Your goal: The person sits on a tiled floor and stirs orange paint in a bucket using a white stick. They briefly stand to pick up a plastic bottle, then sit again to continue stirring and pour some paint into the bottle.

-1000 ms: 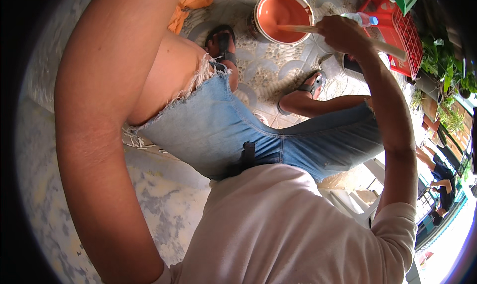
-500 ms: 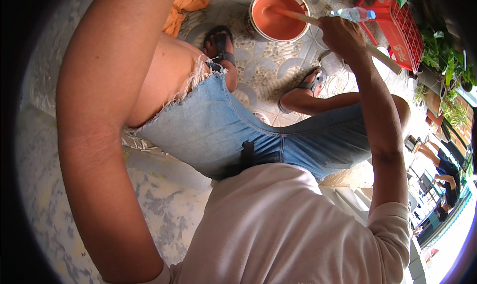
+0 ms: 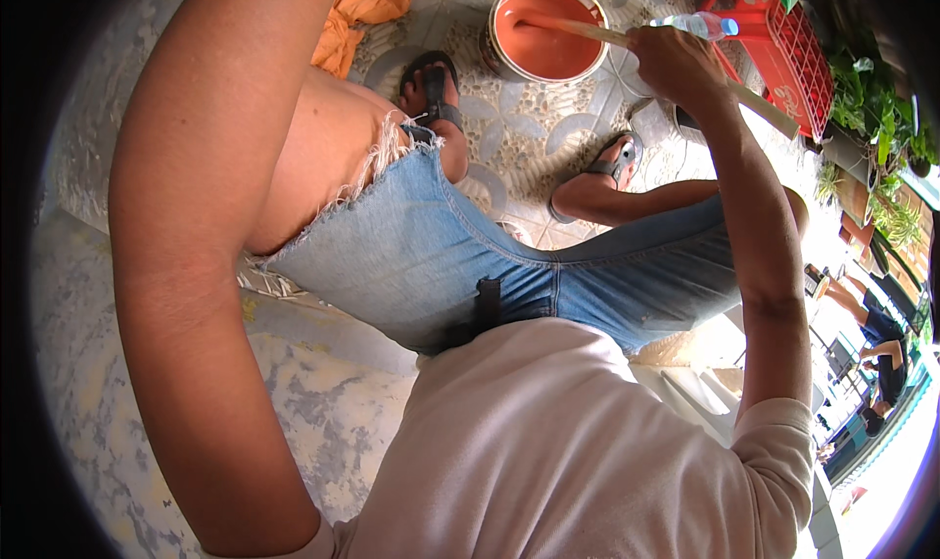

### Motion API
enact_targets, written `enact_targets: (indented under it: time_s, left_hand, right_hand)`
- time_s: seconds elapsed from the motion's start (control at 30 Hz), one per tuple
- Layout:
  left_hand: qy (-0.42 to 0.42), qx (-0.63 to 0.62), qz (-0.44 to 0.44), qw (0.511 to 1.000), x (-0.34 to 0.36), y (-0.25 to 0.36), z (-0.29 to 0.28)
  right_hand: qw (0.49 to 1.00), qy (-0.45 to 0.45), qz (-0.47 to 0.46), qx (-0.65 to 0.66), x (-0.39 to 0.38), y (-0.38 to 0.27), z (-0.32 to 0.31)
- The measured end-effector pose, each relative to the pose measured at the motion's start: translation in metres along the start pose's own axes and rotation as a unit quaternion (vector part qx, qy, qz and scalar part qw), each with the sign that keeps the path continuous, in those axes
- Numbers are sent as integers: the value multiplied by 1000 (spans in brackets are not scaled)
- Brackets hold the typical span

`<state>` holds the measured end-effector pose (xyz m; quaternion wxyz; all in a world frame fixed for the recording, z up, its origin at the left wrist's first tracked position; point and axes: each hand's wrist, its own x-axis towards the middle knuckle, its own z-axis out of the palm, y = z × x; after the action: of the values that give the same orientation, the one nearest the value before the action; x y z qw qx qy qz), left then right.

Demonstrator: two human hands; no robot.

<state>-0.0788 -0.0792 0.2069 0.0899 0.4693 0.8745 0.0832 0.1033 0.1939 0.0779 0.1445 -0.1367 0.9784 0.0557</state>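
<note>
My right hand (image 3: 678, 68) is closed around a flat wooden stick (image 3: 590, 30). The stick lies at a low slant, its far end dipping into orange-red paint (image 3: 550, 52). A round white bucket (image 3: 496, 58) holds this paint and stands on the floor beyond my feet. Behind my hand, the stick's other end sticks out to the right, past my wrist. My left arm (image 3: 201, 246) runs up along the left side and leaves the picture at the top, so its hand is out of sight.
Just beyond my right hand lies a clear plastic bottle (image 3: 700, 25) with a blue cap. A red plastic crate (image 3: 798, 74) and potted plants (image 3: 871, 114) are to the right. Orange cloth (image 3: 367, 16) lies left of the bucket. Another person (image 3: 886, 363) is far off at right.
The stick's dipped end has moved left through the paint, toward the bucket's far left side. My right forearm has shifted slightly right, the hand still holding the stick.
</note>
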Motion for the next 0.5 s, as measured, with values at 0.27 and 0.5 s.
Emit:
enact_targets:
  time_s: [0.27, 0.5]
  left_hand:
    - [3, -11, 5, 1000, 0, -2, -3]
    - [7, -2, 6, 1000, -1, 0, -1]
  right_hand:
    - [1000, -31, 6, -1, 2, 1, -5]
    - [998, -39, 25, 36, 4, -7, -18]
